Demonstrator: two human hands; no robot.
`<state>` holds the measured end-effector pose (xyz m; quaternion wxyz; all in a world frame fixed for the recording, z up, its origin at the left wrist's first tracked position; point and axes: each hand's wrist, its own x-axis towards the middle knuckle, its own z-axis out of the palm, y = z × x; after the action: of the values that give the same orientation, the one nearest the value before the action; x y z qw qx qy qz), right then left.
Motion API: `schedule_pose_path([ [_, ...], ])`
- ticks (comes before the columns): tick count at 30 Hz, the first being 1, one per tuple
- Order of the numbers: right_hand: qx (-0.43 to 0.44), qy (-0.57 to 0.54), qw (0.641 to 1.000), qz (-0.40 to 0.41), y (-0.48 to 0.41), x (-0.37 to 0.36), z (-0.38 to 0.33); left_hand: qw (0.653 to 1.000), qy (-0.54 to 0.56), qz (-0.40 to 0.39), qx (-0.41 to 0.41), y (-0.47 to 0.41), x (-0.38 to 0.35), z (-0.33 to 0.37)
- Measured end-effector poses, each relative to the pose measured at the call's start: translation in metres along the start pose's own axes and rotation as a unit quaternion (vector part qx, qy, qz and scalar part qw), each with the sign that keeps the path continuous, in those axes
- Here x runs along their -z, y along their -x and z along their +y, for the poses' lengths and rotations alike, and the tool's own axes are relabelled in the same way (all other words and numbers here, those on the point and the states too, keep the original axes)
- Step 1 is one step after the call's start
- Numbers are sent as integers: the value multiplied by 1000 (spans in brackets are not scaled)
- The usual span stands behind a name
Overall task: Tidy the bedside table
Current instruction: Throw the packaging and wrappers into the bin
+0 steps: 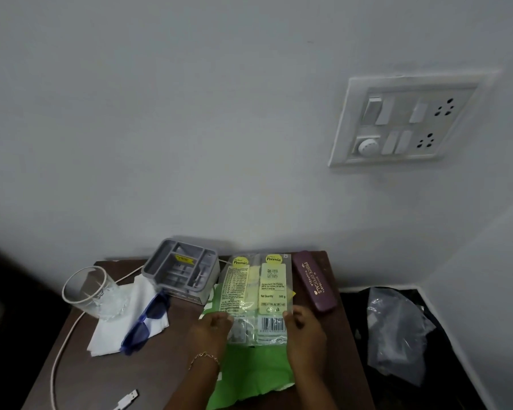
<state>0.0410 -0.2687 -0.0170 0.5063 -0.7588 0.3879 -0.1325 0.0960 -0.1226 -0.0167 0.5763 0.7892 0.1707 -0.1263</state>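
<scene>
Brown table [172,377]: glass [89,291], napkin [122,327], organizer [181,269], case [314,281], cable [62,350].

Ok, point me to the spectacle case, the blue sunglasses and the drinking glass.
Spectacle case [314,281], head view, on the lettered maroon lid.
Blue sunglasses [155,310], head view, on the upper dark lens.
Drinking glass [101,300], head view, on the clear patterned side wall.

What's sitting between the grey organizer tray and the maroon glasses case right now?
In the head view, the clear food packet lies between the grey organizer tray and the maroon glasses case, on a green bag; both hands are on its near end.
</scene>
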Motion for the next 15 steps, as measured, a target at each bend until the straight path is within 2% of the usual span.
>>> schedule_pose_path([
  [5, 18, -84, 996, -7, 1, 13, -11, 999, -29, 1, -38, 15, -5, -1],
  [8, 14, -176, 983, -41, 6, 28, -19, 999, 8, 24, -38, 25, -7, 7],
  [12, 5, -261, 963, -70, 7, 60, -17, 992, 107, -61, -40, 35, -13, 25],
  [15, -11, -278, 958, -74, -8, 91, -2, 980, 121, -132, -88, 48, -24, 48],
])
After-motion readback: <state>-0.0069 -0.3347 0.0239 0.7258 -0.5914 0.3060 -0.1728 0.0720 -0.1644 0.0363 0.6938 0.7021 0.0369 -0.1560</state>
